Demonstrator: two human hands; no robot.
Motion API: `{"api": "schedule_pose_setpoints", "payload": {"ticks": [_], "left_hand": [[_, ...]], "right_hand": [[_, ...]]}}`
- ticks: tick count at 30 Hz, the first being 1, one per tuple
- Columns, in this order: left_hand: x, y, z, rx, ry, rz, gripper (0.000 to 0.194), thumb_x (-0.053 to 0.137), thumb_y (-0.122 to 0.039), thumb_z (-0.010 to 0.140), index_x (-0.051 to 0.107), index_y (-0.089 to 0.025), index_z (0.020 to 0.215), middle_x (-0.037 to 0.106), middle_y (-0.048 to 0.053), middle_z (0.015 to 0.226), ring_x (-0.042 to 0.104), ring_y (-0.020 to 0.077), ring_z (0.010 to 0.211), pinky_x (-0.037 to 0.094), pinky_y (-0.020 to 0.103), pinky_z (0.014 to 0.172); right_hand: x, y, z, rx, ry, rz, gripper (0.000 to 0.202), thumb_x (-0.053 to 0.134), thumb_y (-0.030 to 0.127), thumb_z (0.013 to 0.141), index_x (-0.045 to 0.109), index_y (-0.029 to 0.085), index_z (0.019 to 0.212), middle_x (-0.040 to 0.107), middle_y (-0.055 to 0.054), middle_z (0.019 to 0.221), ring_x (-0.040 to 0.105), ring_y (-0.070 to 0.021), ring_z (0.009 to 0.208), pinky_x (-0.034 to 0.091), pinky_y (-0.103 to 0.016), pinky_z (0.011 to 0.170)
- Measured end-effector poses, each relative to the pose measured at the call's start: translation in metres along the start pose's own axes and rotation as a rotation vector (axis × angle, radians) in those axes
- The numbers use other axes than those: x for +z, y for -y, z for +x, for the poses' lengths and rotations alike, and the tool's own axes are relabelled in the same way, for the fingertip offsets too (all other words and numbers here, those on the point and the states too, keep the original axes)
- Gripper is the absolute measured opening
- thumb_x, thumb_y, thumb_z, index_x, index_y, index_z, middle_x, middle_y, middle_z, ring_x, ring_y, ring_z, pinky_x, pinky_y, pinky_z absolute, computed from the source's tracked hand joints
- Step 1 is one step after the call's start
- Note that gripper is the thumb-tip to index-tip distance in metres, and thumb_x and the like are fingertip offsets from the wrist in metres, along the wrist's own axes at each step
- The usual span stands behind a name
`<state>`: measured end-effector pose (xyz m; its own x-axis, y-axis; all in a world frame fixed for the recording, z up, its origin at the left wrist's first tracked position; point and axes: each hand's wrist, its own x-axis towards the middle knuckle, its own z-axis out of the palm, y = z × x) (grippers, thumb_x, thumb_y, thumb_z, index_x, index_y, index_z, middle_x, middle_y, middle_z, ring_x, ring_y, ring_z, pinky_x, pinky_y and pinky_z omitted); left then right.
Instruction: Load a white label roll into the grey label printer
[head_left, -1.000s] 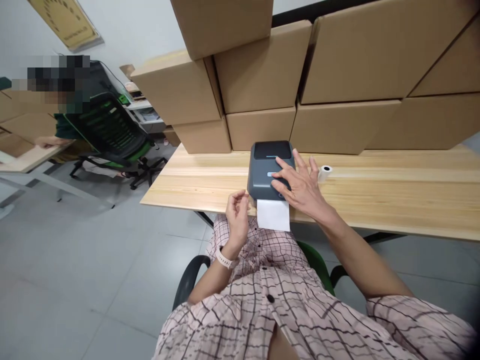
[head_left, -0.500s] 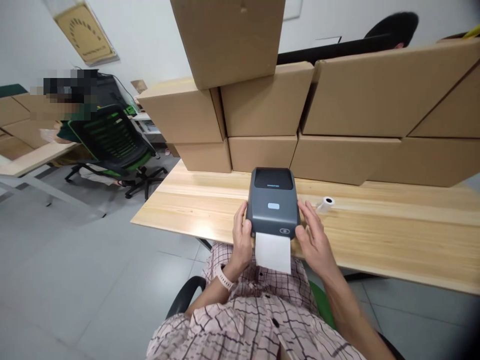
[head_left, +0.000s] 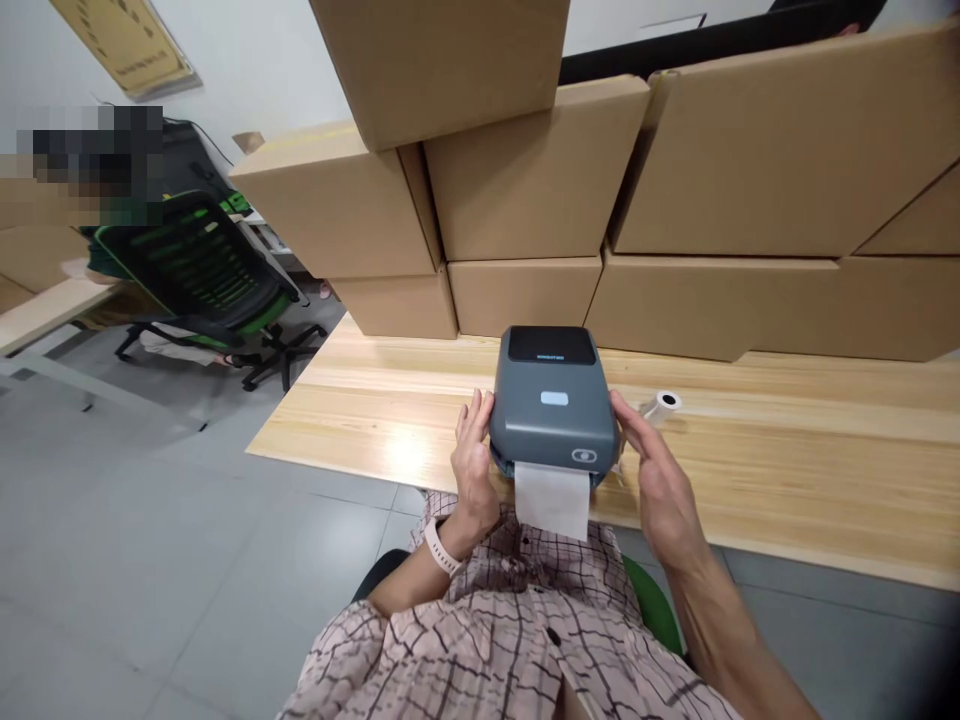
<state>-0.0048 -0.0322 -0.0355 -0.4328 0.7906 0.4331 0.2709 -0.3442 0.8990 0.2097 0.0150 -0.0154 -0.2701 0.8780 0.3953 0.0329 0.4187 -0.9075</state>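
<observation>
Nearest me, a blank strip of paper point(head_left: 553, 503) hangs from the label printer point(head_left: 555, 405), its end past the tabletop's point(head_left: 810, 460) near edge as I see it. The person's left hand point(head_left: 475, 468) and right hand point(head_left: 667, 495) flank the printer, each grip with fingers extended along its side; I can't tell whether the fingertips hook under anything. The printer sits at the near edge, and its cover point(head_left: 555, 432) seems slightly raised at the front — a dark gap shows at the corner. I'd judge the work barely begun: paper is out, but the cover isn't swung up.

Just right of it stands a small white roll point(head_left: 659, 409), close enough to be knocked. Bare wood left and right gives room sideways; behind, stacked cardboard boxes point(head_left: 517, 190) crowd the back — little space there. Farther left, someone sits in a mesh chair point(head_left: 202, 265).
</observation>
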Motion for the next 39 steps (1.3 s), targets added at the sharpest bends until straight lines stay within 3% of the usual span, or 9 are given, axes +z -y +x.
{"api": "schedule_pose_setpoints", "payload": {"ticks": [6,10,18,22,25,28,30,34,39], "left_hand": [[0.013,-0.027,0.090,0.113,0.042,-0.208,0.058,0.046,-0.058,0.106,0.049,-0.031,0.158,0.056,0.007,0.162,0.045,0.0268,0.158,0.031,0.047,0.135],[0.017,-0.013,0.140,0.068,0.101,-0.125,0.058,0.057,-0.052,0.101,0.053,-0.025,0.153,0.052,0.010,0.166,0.046,0.0276,0.157,0.039,0.045,0.130],[0.016,0.023,0.113,-0.235,0.312,0.232,0.059,0.063,-0.038,0.094,0.060,-0.014,0.148,0.069,0.017,0.146,0.068,0.0315,0.129,0.055,0.047,0.109],[0.015,0.008,0.113,-0.240,0.325,0.394,0.062,0.062,-0.041,0.095,0.057,-0.015,0.151,0.072,0.016,0.141,0.073,0.0308,0.116,0.056,0.045,0.103],[0.012,-0.001,0.119,-0.228,0.376,0.573,0.062,0.061,-0.046,0.096,0.057,-0.019,0.152,0.076,0.014,0.133,0.073,0.0320,0.115,0.054,0.045,0.102],[0.012,-0.004,0.121,-0.231,0.431,0.748,0.066,0.057,-0.053,0.098,0.054,-0.021,0.156,0.081,0.013,0.119,0.074,0.0356,0.114,0.054,0.046,0.100],[0.013,-0.005,0.120,-0.226,0.457,0.827,0.067,0.053,-0.055,0.100,0.050,-0.021,0.158,0.081,0.015,0.117,0.075,0.0383,0.114,0.053,0.048,0.100],[0.016,-0.004,0.115,-0.207,0.471,0.886,0.067,0.042,-0.057,0.105,0.048,-0.018,0.159,0.080,0.019,0.120,0.075,0.0406,0.116,0.053,0.050,0.099],[0.015,-0.001,0.113,-0.201,0.487,0.882,0.066,0.035,-0.061,0.106,0.051,-0.019,0.154,0.080,0.017,0.120,0.075,0.0386,0.115,0.053,0.049,0.100]], "right_hand": [[-0.010,0.028,0.089,-0.124,-0.038,-0.351,0.070,0.031,0.067,0.107,0.035,0.033,0.169,0.043,-0.005,0.172,0.038,-0.0354,0.161,0.030,-0.061,0.133],[-0.007,0.035,0.161,-0.173,-0.079,-0.495,0.070,0.026,0.067,0.109,0.028,0.033,0.170,0.041,-0.006,0.173,0.039,-0.0363,0.160,0.031,-0.063,0.130],[-0.001,0.006,0.246,-0.166,-0.091,-0.559,0.085,0.030,0.074,0.105,0.011,0.025,0.171,0.022,-0.013,0.179,0.022,-0.0343,0.167,0.028,-0.058,0.132],[-0.004,0.003,0.255,-0.164,-0.079,-0.583,0.094,0.036,0.071,0.104,-0.001,0.019,0.173,0.017,-0.016,0.180,0.017,-0.0373,0.168,0.030,-0.062,0.130],[-0.006,0.014,0.229,-0.282,-0.161,-0.598,0.091,0.041,0.065,0.104,-0.005,0.029,0.174,0.016,-0.009,0.181,0.027,-0.0390,0.164,0.034,-0.062,0.129],[-0.004,0.019,0.188,-0.367,-0.229,-0.618,0.068,0.046,0.059,0.104,0.038,0.031,0.165,0.050,-0.011,0.164,0.050,-0.0394,0.149,0.042,-0.060,0.123],[-0.001,0.012,0.166,-0.323,0.029,-0.668,0.053,0.049,0.057,0.102,0.065,0.027,0.141,0.071,-0.013,0.138,0.066,-0.0390,0.130,0.052,-0.059,0.112],[0.004,-0.016,0.162,-0.200,0.703,-0.795,0.058,0.052,0.060,0.095,0.070,0.022,0.136,0.075,-0.013,0.137,0.072,-0.0413,0.122,0.057,-0.060,0.103],[0.019,-0.030,0.195,-0.167,0.956,-0.930,0.073,0.065,0.066,0.086,0.065,0.021,0.144,0.079,-0.017,0.127,0.077,-0.0440,0.110,0.062,-0.057,0.088]]}}
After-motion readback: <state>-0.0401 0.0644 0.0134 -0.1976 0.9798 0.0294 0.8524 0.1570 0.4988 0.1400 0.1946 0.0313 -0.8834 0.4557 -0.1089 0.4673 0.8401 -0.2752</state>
